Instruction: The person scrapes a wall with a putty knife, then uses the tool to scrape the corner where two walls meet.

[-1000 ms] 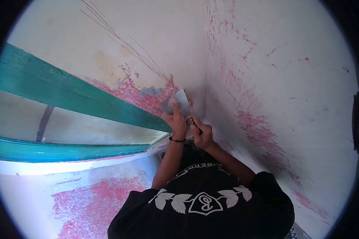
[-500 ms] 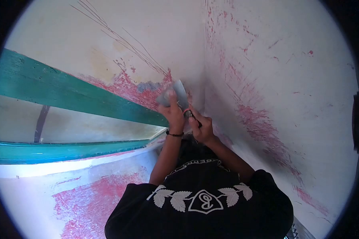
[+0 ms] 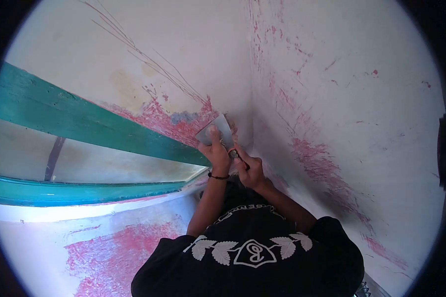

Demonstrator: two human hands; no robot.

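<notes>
A flat grey metal scraper blade (image 3: 225, 129) is against or close to the wall beside a red-stained patch (image 3: 183, 123), near the corner. My left hand (image 3: 217, 152) has a dark bracelet at the wrist; its finger presses on the blade's face, and the others bend round its lower edge. Just to the right, my right hand (image 3: 251, 171) is closed around the scraper's dark handle (image 3: 241, 161). The blade's far edge is too small to tell whether it touches the wall.
A green beam (image 3: 84, 116) runs from the left toward the hands, with a turquoise ledge (image 3: 84, 193) below it. Red marks (image 3: 317, 158) cover part of the right wall (image 3: 381, 109). A black shirt (image 3: 252, 272) with white print fills the bottom.
Both hands and the scraper appear slightly lower in the picture. The red patch and the near end of the green beam have shifted down too, so the view itself has moved. Both grips look unchanged.
</notes>
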